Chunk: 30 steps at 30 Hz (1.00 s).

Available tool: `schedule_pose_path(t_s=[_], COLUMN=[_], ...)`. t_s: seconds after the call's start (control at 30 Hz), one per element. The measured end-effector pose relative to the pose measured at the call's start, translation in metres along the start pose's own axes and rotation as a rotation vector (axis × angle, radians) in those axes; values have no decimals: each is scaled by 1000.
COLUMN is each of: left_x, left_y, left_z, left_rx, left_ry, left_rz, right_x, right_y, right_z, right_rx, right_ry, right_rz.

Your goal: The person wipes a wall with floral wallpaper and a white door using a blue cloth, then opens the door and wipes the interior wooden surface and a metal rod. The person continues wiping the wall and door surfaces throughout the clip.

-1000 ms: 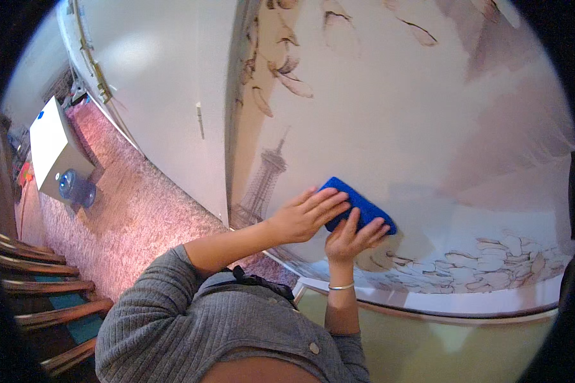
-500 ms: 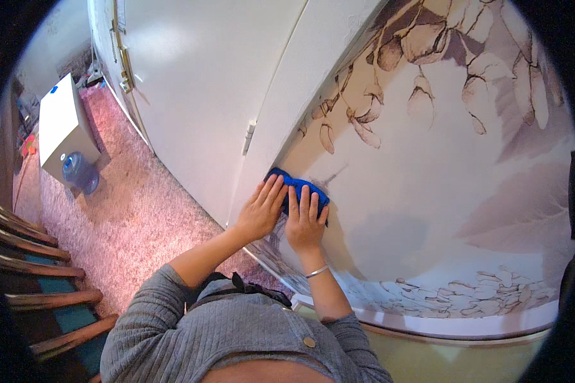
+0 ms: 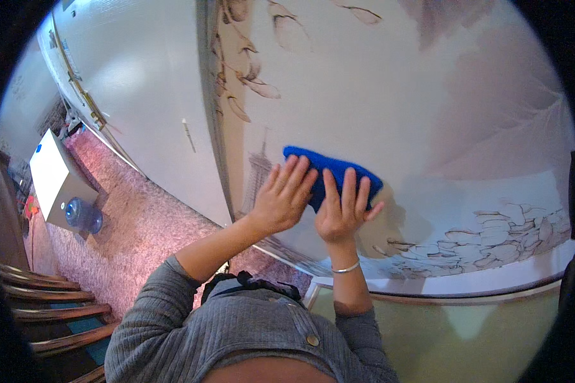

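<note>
A blue cloth lies against the pale printed wall, stretched sideways beneath my fingers. My left hand presses its left part, with straight fingers lying flat on it. On the right part rests my right hand, fingers spread and pointing up, thumb out to the side. Both hands are open, laid over the cloth rather than wrapped round it. Part of the cloth is hidden under the fingers. A bracelet circles my right wrist. Just left of my left hand, a printed tower shows on the wall.
A white door with a hinge stands left of the wall. Pink carpet covers the floor, bearing a white box-shaped unit and a blue water bottle. Wooden slats lie at lower left. A pale green surface is below the wall.
Both hands have slid the cloth right along the wall, away from the door frame, and it now looks more spread out. The view has shifted right too, uncovering the printed tower.
</note>
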State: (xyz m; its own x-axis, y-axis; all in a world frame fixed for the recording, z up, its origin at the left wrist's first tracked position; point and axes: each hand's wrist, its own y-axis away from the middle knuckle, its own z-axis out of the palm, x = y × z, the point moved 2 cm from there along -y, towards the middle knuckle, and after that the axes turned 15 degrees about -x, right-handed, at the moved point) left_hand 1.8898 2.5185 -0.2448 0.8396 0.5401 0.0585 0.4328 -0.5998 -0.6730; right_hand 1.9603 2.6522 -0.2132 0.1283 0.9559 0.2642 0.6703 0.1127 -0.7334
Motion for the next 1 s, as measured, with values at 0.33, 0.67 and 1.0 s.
schedule_pose_path(t_s=[0.33, 0.67, 1.0], left_x=[74, -31, -61], left_y=[64, 149, 124], left_z=[95, 100, 65], left_rx=[-143, -270, -218], left_ry=[36, -22, 10], left_rz=[119, -286, -407], right_x=[51, -68, -99], right_y=[140, 96, 17], right_z=[44, 86, 69], right_rx=[-31, -363, -317], right_ry=[73, -25, -38], right_rz=[-99, -362, -400])
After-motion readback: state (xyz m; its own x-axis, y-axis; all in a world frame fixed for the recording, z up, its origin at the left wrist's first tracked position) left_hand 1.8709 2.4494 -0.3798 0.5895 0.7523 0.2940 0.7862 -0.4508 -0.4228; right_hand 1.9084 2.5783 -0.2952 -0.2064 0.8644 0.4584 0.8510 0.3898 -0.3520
